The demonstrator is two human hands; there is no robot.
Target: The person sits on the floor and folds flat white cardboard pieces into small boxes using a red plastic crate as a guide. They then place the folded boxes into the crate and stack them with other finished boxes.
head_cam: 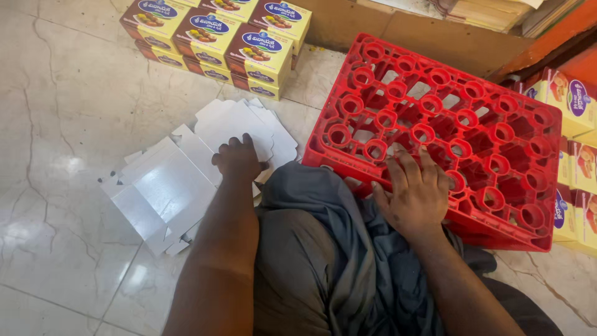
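Fingers of left hand on flat cartons | right hand on crate edge

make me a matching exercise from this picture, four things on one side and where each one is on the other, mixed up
Things:
1. left hand
2. right hand
3. red crate
4. stacked yellow boxes

Places:
A. on the floor at the top left, beyond the flat cardboard
B. resting on the near edge of the red crate
C. pressed on the white flat cardboard on the floor
D. upside down beside the person's knee, to the right of the flat cardboard

Pairs: 1-C, 2-B, 3-D, 4-A
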